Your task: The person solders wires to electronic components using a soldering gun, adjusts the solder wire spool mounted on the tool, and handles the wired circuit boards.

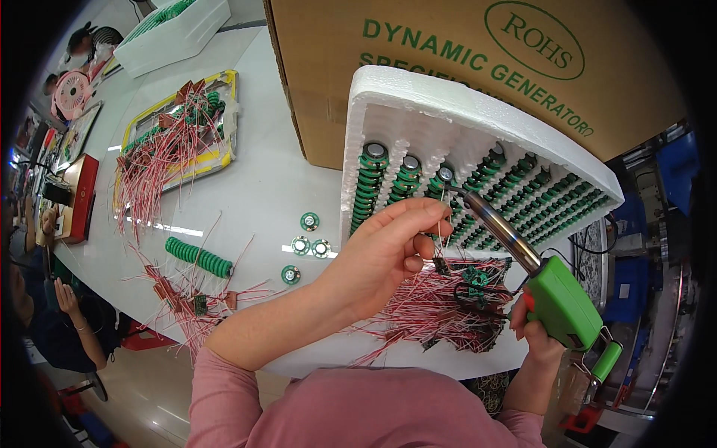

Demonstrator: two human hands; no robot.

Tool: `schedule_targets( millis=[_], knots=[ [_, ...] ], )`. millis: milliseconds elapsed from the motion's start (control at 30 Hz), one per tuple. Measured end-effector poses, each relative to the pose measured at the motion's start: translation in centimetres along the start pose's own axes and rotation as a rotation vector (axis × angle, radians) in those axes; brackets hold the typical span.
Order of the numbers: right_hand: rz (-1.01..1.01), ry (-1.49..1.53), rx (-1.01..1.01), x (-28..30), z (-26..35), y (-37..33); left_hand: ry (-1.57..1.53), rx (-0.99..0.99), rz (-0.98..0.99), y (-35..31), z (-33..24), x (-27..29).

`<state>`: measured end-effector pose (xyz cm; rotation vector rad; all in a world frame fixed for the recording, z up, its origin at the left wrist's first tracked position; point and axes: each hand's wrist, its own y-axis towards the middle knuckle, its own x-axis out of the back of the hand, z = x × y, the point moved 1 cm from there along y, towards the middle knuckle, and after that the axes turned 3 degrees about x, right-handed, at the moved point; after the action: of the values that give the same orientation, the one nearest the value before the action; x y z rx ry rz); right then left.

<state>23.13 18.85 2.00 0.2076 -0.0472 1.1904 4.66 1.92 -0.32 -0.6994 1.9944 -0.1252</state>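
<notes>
My right hand (536, 334) is wrapped round the handle of a green soldering gun (565, 305). Its long metal barrel reaches up and left, and the tip is at a small round speaker (446, 175) in the white foam tray (478, 104). Between thumb and fingers, my left hand (399, 239) pinches thin wires (446, 224) just below that tip. A small dark circuit board (441, 266) hangs at the lower end of the wires. Rows of green-rimmed round speakers (371, 183) stand stacked in the tilted tray. Whether the wire ends touch the speaker is too small to tell.
Below the tray lies a heap of red and white wires (448, 313) with small boards. Loose speakers (300, 245) and a green speaker stack (199, 257) lie to the left. A yellow-edged tray (233, 97) holds wired parts. Behind stands a cardboard box (321, 89). Another person's hand (66, 297) is far left.
</notes>
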Motion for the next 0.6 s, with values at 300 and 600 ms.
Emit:
schedule_targets(
  millis=[300,600],
  knots=[
    [0.005,-0.059,0.008,0.4,-0.3,-0.1,0.025,-0.014,-0.001,0.0,-0.2,-0.1],
    [0.034,-0.164,0.056,0.8,-0.6,-0.4,0.014,0.011,-0.011,0.0,-0.1,0.0]
  ],
)
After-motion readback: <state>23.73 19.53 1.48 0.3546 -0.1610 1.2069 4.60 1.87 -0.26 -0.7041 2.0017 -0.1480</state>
